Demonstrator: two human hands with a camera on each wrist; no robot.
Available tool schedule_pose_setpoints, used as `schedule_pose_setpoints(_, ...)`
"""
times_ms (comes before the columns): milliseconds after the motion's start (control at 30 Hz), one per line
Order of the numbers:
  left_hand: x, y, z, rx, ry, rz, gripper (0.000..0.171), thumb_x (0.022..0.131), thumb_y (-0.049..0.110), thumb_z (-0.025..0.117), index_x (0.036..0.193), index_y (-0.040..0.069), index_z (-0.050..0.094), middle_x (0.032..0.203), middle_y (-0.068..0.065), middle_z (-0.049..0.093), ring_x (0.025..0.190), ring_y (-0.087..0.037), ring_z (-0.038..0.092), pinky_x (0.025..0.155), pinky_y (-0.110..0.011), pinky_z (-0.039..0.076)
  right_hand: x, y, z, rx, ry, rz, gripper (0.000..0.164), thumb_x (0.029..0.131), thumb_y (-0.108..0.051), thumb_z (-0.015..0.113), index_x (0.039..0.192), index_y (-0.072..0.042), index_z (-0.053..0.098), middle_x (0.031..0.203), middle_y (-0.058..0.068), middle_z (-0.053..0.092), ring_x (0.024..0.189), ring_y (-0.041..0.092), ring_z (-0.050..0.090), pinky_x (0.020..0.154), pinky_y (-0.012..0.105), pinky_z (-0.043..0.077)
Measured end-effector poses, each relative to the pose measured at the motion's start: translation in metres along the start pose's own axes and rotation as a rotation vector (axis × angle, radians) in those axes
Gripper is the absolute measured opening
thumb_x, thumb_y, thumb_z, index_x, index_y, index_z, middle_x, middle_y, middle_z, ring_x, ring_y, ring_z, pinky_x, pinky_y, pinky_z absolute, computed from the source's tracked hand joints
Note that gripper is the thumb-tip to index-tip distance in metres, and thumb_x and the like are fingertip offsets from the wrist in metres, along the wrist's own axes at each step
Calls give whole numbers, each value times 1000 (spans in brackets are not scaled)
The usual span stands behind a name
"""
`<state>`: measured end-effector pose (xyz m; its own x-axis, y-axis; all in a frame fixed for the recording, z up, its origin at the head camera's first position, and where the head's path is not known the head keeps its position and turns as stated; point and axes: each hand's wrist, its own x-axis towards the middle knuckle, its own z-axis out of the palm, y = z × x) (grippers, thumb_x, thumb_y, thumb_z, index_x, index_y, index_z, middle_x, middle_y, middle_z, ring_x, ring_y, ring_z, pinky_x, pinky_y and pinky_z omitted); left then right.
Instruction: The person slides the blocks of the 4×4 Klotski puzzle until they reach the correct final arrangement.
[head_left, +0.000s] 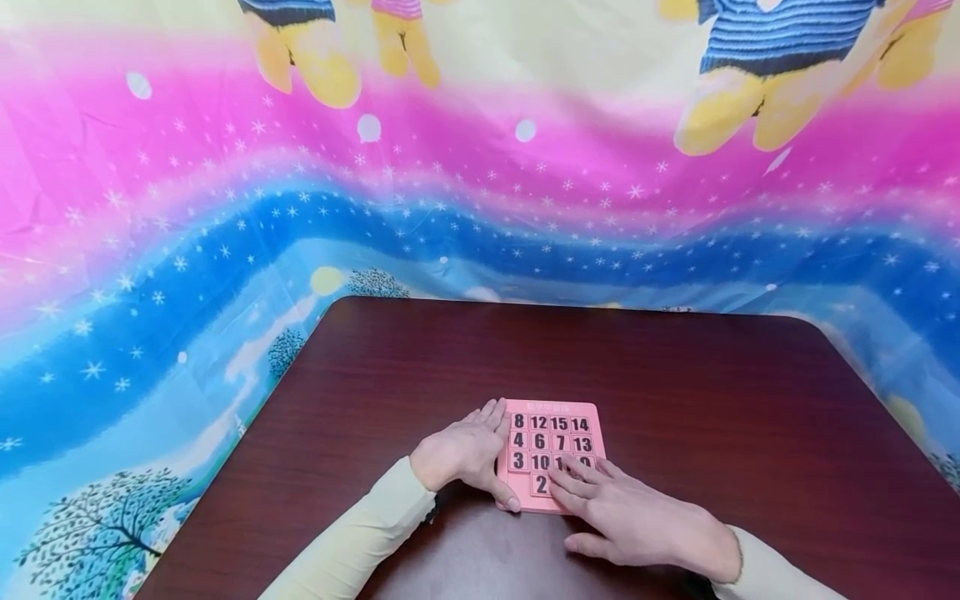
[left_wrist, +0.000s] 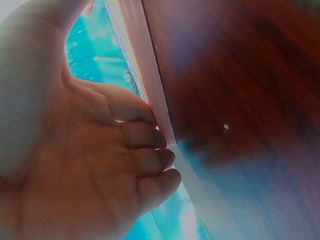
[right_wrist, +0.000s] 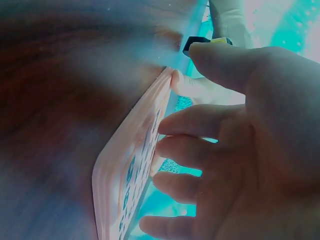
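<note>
A pink sliding number puzzle lies flat on the table, with black-numbered square tiles in rows. My left hand steadies its left side, fingers extended along the edge and thumb at the near left corner. In the left wrist view, the straight fingertips meet the puzzle's pink side. My right hand reaches over the lower right of the puzzle, its fingertips on the tiles there and covering some of them. Those fingers look nearly straight in the right wrist view, with the thumb held apart from the board.
The dark brown table has rounded far corners and extends around the puzzle on all sides. Behind it hangs a colourful cloth backdrop with snowflakes and cartoon figures. A dark strap piece shows at the left wrist.
</note>
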<state>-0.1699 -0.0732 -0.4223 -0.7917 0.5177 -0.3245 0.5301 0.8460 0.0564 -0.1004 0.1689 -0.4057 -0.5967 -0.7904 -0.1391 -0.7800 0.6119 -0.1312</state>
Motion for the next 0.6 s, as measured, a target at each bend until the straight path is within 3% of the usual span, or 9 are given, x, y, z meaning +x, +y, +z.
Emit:
schedule_pose_setpoints(200,-2,0,-1,-16,4,8,131,64,78,72,156,0,19,165,-17,12,153,-26,14,125,-35,21,-1,-1,7,-32,48,-41,62,98,-53,49,143,-10,52,151,7,47,144,34,38,107,63,38)
schedule_pose_setpoints(600,-4,1,-3,-1,13,7,131,63,79,71,155,0,21,164,-18,15,153,-27,16,125,-35,22,2,-5,6,-48,44,-40,62,98,-54,48,141,-10,54,150,7,49,143,33,39,107,62,39)
